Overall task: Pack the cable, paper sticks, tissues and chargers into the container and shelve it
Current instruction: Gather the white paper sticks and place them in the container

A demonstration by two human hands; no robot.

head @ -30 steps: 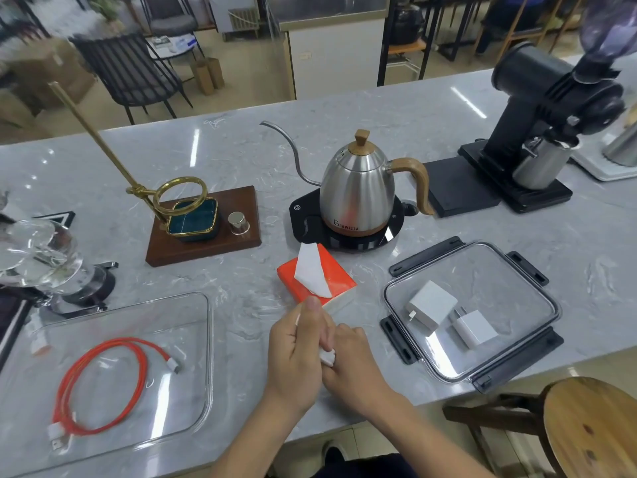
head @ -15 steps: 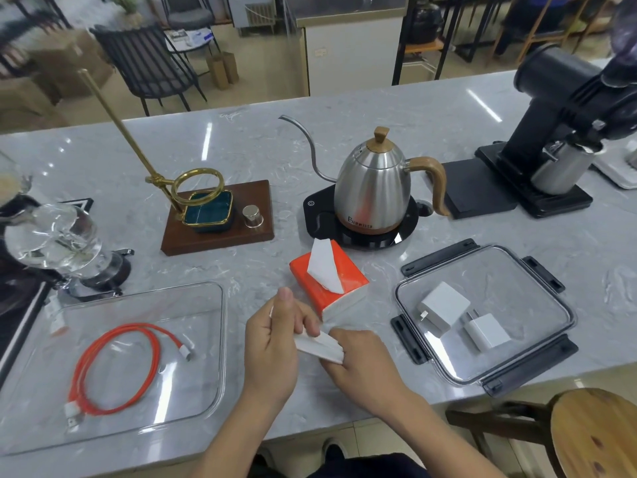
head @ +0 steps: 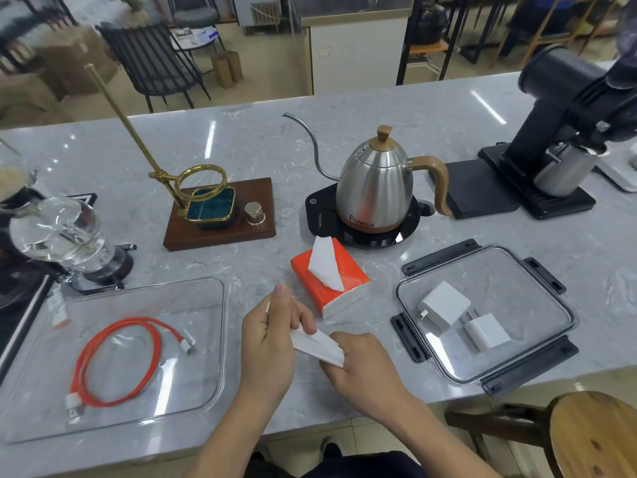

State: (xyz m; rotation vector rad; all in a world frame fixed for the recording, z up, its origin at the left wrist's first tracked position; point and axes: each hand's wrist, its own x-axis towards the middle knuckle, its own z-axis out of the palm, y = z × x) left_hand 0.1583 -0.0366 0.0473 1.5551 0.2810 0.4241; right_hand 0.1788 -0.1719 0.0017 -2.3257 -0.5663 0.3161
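Note:
My left hand and my right hand both grip a bundle of white paper sticks above the counter's front edge. A coiled orange cable lies in the clear container at the left. An orange tissue pack with a white sheet sticking out sits just beyond my hands. Two white chargers rest on the clear lid with black clips at the right.
A steel gooseneck kettle on a black base stands behind the tissues. A brass dripper stand on a wooden block is at centre left, a glass siphon at far left, a black grinder at the right. A wooden stool is below right.
My hands have drawn apart a little, and the paper sticks now show as a longer bundle stretched between them. The view has shifted slightly.

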